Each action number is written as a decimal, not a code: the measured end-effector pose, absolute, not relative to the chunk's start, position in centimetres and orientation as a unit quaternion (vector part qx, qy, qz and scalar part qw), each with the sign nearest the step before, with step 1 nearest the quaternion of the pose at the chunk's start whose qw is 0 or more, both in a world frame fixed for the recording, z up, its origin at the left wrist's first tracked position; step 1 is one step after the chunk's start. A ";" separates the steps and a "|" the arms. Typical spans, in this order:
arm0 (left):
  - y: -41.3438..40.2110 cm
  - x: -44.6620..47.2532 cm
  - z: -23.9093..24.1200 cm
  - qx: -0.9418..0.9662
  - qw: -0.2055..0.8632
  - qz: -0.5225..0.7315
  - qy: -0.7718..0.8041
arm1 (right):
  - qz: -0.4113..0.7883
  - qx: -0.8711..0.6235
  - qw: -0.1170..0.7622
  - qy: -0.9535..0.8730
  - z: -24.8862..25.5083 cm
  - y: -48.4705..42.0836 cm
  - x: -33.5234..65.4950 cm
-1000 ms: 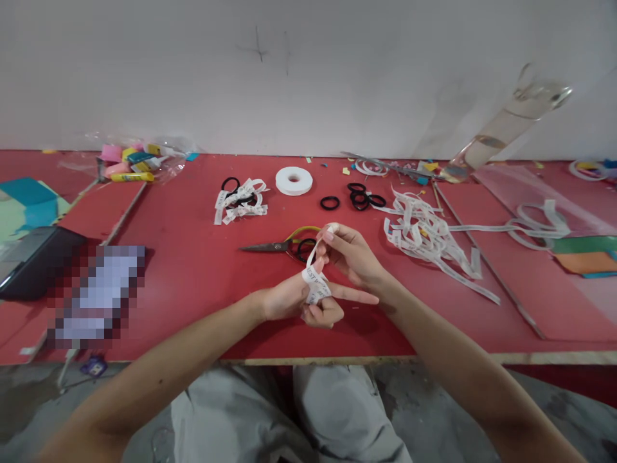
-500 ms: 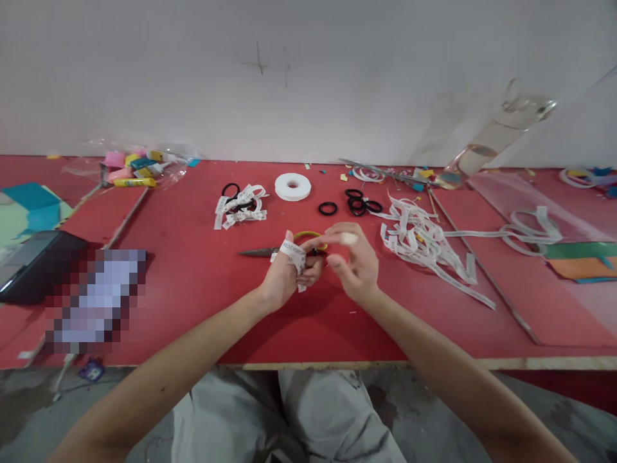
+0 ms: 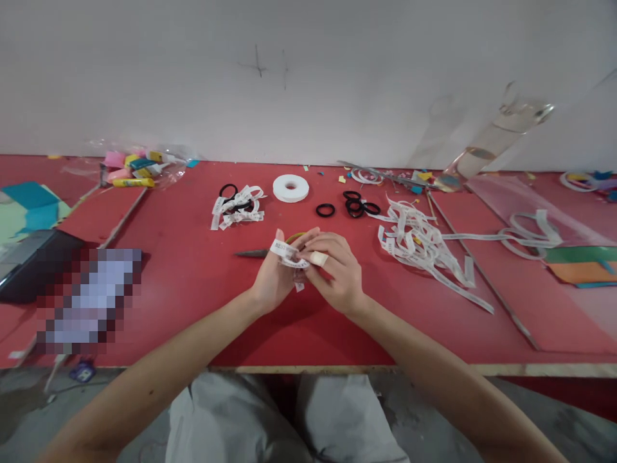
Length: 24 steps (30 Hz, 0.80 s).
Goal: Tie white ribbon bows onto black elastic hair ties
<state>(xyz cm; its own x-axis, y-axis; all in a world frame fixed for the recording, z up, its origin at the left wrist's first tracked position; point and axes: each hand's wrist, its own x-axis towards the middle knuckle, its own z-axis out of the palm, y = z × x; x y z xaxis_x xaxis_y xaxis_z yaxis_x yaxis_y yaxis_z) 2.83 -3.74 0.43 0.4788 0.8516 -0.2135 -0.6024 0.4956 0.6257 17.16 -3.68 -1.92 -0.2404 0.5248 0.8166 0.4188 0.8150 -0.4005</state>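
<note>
One dark, pointed metal scissor blade [image 3: 250, 253] lies on the red worktop [image 3: 193, 276] left of centre, a nick risk should either hand stray. Centre frame, the left hand [image 3: 272, 278] bears a white, black-lettered fabric ribbon [image 3: 284, 248] across its raised thumb, its other fingers' grip hidden; slack could let the strip slip. The right hand [image 3: 338, 273] pinches that ribbon; overpulling could twist it.
</note>
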 end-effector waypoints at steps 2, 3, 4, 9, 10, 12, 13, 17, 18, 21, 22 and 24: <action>-3.6 2.5 0.6 0.241 0.840 0.425 0.236 | 0.102 -0.302 0.573 -0.755 -1.9 -3.8 17.4; -3.5 2.4 0.7 0.248 0.847 0.416 0.221 | 0.126 -0.311 0.592 -0.733 -2.0 -3.9 17.5; -3.4 2.3 0.7 0.260 0.851 0.408 0.205 | 0.147 -0.323 0.613 -0.706 -2.1 -4.0 17.5; -3.3 2.0 0.4 0.322 0.846 0.395 0.156 | 0.196 -0.341 0.683 -0.615 -2.3 -4.4 17.4; -3.3 2.0 0.3 0.329 0.843 0.395 0.155 | 0.194 -0.330 0.686 -0.619 -2.3 -4.4 17.3; -3.2 1.7 0.3 0.343 0.839 0.394 0.155 | 0.179 -0.302 0.685 -0.638 -2.2 -4.6 17.1; -3.1 1.6 0.3 0.349 0.837 0.391 0.154 | 0.173 -0.295 0.683 -0.646 -2.2 -4.7 17.0; -2.8 1.3 0.3 0.363 0.837 0.383 0.144 | 0.178 -0.296 0.695 -0.631 -2.0 -4.7 16.7; -2.7 1.2 0.3 0.366 0.836 0.383 0.141 | 0.181 -0.293 0.704 -0.621 -2.0 -4.7 16.7; -2.6 1.2 0.2 0.374 0.831 0.386 0.145 | 0.179 -0.274 0.713 -0.620 -1.8 -4.8 16.9; -2.5 1.2 0.1 0.375 0.830 0.385 0.151 | 0.174 -0.267 0.704 -0.635 -1.7 -4.8 17.0; -2.5 1.1 0.1 0.370 0.829 0.384 0.167 | 0.158 -0.247 0.669 -0.683 -1.4 -5.0 17.2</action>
<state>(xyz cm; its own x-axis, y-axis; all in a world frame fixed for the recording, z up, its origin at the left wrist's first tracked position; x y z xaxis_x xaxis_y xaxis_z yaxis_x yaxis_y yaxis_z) 1.13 -2.49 0.06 0.6500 0.7599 0.0076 -0.5127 0.4312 0.7425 17.18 -5.03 -1.45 0.0173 0.5497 0.8352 0.1255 0.8275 -0.5472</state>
